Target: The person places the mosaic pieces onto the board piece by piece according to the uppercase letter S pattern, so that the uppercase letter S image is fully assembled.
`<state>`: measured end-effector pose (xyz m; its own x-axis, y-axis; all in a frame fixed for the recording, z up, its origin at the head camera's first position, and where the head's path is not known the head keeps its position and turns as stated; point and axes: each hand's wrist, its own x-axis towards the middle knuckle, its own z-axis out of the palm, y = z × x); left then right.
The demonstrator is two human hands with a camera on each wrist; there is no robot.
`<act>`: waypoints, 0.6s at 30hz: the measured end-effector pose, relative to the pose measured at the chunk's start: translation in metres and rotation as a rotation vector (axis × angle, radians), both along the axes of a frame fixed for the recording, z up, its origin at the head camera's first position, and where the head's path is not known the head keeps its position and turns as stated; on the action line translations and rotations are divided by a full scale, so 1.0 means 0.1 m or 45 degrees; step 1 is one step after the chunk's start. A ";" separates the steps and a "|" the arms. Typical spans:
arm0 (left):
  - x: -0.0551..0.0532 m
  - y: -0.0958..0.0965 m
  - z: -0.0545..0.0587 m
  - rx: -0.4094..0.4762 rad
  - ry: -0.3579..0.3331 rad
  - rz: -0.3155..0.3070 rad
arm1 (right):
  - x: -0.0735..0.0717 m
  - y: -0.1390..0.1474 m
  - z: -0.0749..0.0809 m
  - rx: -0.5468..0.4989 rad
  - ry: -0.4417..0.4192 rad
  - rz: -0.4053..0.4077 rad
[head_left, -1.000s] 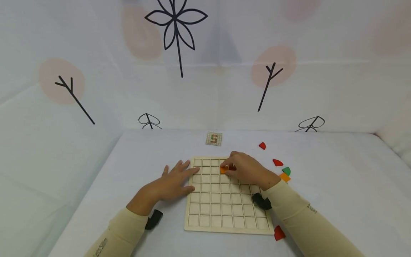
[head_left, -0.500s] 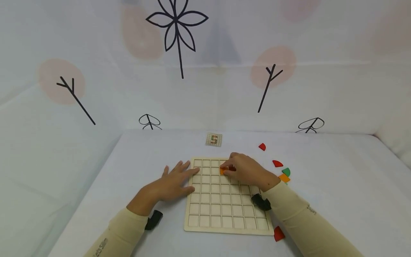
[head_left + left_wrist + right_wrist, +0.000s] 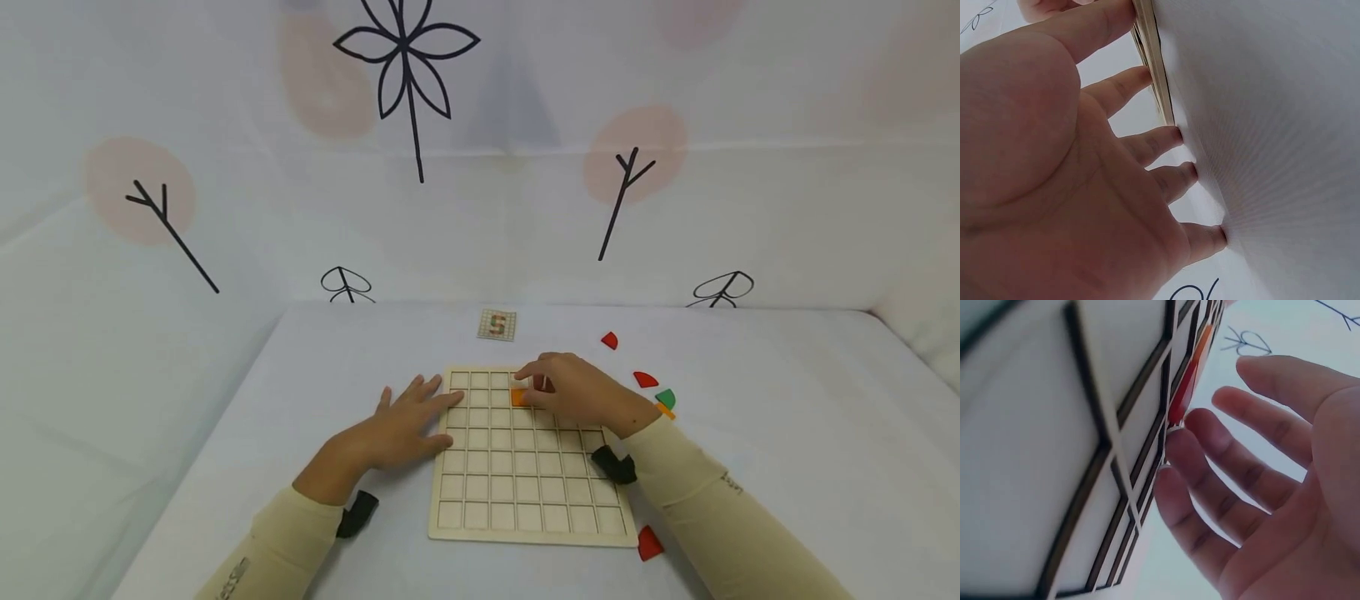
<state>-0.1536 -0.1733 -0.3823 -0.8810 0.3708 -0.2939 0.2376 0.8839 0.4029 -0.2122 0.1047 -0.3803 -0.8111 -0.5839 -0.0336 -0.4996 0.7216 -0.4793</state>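
Note:
A pale wooden grid board (image 3: 525, 483) lies flat on the white cloth. In one of its upper cells sits an orange square tile (image 3: 517, 398), and my right hand (image 3: 577, 393) hovers right over it, index finger raised and thumb apart near the tile. Beside that tile, a red piece (image 3: 1182, 397) shows in the board in the right wrist view; the hand partly covers it from above. The right fingers are loosely bent with nothing between them. My left hand (image 3: 401, 427) is spread at the board's left edge, thumb and index finger touching the rim, the other fingertips on the cloth.
A small card (image 3: 497, 325) with a coloured S-shaped pattern on a grid lies behind the board. To the right are red quarter-round pieces (image 3: 646, 380), a green one (image 3: 666, 398) and another orange piece (image 3: 665, 412). One more red piece (image 3: 649, 543) lies by the board's near right corner.
My right index finger has lifted away from the orange tile, and finger and thumb have parted. The tile stays in its cell. My left hand holds its place at the board's edge.

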 end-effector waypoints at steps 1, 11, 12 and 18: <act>0.00 0.00 0.00 0.002 0.003 0.001 | -0.01 0.01 0.00 -0.002 0.000 -0.009; 0.00 -0.02 -0.04 0.027 0.012 -0.026 | -0.08 0.21 0.05 -0.080 0.043 -0.095; 0.00 -0.02 -0.03 0.025 0.012 -0.025 | -0.09 0.24 0.06 -0.078 0.061 -0.106; 0.00 -0.01 -0.01 0.022 0.017 -0.017 | -0.15 0.36 0.08 -0.057 0.139 -0.197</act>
